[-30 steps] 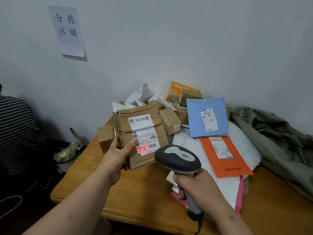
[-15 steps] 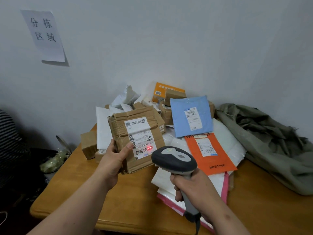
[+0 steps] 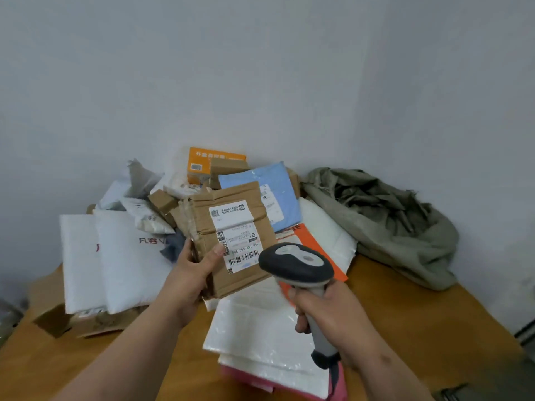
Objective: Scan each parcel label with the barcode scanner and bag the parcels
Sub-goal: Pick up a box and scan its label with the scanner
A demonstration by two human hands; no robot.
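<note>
Head view: cardboard box (image 3: 231,241) held up above the desk (image 3: 405,328), in front of the heap of parcels, tilted with its white label (image 3: 236,235) facing the camera. Left hand (image 3: 192,273) gripping the box at its lower left corner, thumb pressed on the label's edge, the other fingers wrapped out of sight behind the box. Right hand (image 3: 330,311) closed round the grey handle of the barcode scanner (image 3: 295,264), dark head pointing at the label and just beside the box's lower right corner; no red light visible on the barcode. Likely light for its bulk, being carried one-handed; crumpled, taped and creased, so stiff along the edges but soft in the panels. Best taken by a corner or along an edge, clear of the barcode, as here. Under and behind it: white padded mailers (image 3: 121,256), a blue mailer (image 3: 278,195), an orange mailer (image 3: 318,247) partly hidden by the scanner, an orange carton (image 3: 202,166) against the wall. Those mailers probably limp and slippery, better pinched flat at an edge. Crumpled green sack (image 3: 385,221) lying at the desk's right, mouth slack, presumably where the parcels go; likely needs holding open.
</note>
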